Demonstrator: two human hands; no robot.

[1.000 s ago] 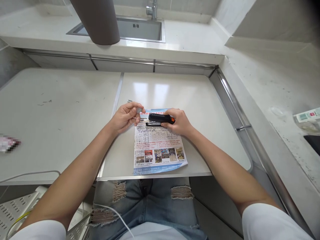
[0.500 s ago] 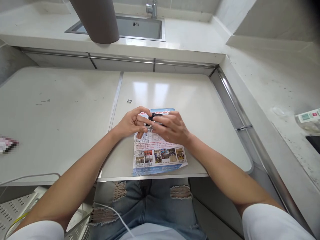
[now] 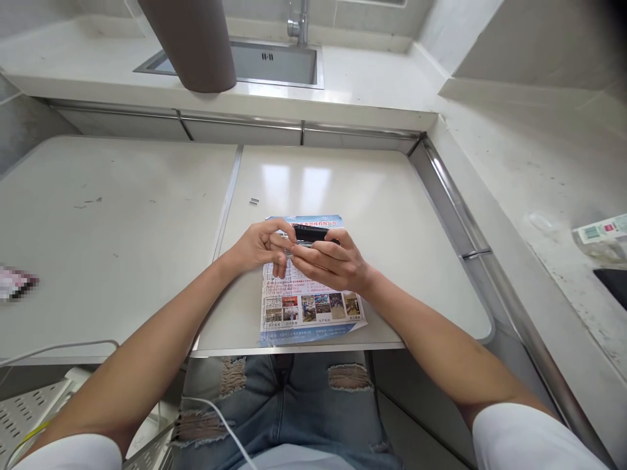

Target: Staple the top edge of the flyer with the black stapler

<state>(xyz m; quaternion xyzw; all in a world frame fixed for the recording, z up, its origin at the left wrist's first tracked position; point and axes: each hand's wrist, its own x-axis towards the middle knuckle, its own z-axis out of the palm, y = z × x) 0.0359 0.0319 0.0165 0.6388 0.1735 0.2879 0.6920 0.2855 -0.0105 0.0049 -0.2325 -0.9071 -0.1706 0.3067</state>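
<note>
A black stapler is held level above a printed leaflet, with a thin metallic strip showing along its lower side. My right hand grips its right end, thumb on top and fingers bent beneath. At the other end is my left hand, its index finger curled against the stapler's tip and the other fingers bent below. The left thumb points downward. Fingers partly cover the underside of the stapler. Two small silvery strips, which look like staples, lie on the table beyond my left hand.
The white folding table has a seam left of the leaflet. Behind it, a brown cylinder stands before a sink. A label-wrapped item lies on the right counter. A white cable crosses my lap.
My right hand has turned and lowered its fingers, so more of the stapler shows. The small light piece between the fingertips is no longer visible. My left fingers have shifted slightly.
</note>
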